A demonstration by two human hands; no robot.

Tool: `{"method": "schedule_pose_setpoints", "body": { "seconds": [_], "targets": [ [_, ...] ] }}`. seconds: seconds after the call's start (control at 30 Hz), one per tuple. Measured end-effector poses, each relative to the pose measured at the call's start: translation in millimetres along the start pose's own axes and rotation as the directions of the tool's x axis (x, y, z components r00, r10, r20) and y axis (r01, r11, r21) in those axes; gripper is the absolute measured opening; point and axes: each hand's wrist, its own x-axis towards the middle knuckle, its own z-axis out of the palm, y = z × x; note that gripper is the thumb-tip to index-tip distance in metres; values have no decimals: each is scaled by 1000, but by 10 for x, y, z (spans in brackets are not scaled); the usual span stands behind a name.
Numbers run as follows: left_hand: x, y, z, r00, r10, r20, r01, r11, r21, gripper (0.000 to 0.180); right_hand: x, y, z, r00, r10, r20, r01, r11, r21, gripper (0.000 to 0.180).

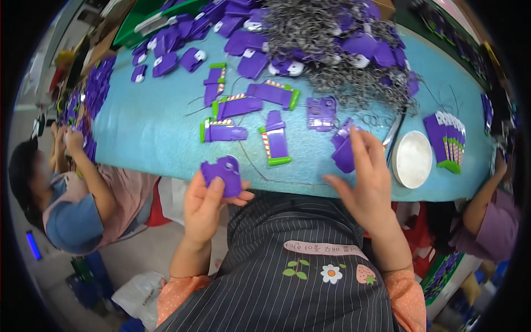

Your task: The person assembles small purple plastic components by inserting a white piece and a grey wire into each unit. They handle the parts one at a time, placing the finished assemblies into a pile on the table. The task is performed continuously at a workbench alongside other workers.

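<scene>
Hidden or unclear: We could not make out the underside of the purple plastic piece point(223, 174), which the thumb partly covered; the far heap of purple parts point(243, 33) blurred toward the rim, and the tangle of grey wire loops point(332, 44) hid whatever lay beneath it.
Left hand point(207, 207): Its grip was pinched on the purple plastic piece, thumb on the front face and fingers behind, held just off the near edge of the worktop point(149, 133).
Right hand point(368, 185): Its grip was loosely spread, fingertips touching a second purple part point(344, 152) on the worktop; we could not tell whether it was actually gripped.
Location of held piece: In front of our chest, near the turquoise worktop's edge, well apart from the heap.
Nearby items: Purple pieces with green ends and striped strips point(275, 145) lay between the hands and the heap; a white round dish point(412, 159) sat just beside the right hand; a neat stack of finished purple pieces point(447, 141) stood beyond it.
Other people: One person's hands point(66, 138) worked at the left end; another's arm point(487, 196) showed at the right.
</scene>
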Motion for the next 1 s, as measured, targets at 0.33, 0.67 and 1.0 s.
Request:
{"method": "schedule_pose_setpoints", "body": {
  "seconds": [0.33, 0.67, 1.0],
  "targets": [
    [674, -167, -172, 1000, -15, 4, 15, 980, -200, 29, 406, -327, 645, 964, -215, 156, 236, 963, -134, 52],
    [536, -323, 130, 990, 37, 136, 21, 916, -400, 31, -117, -334, -134, 986, 93, 137, -165, 544, 823, 15],
    [98, -122, 480, 976, -77, 202, 151, 910, -385, 32, -411, -373, 268, 774, -242, 585, -383, 557, 737, 16]
  ]
}}
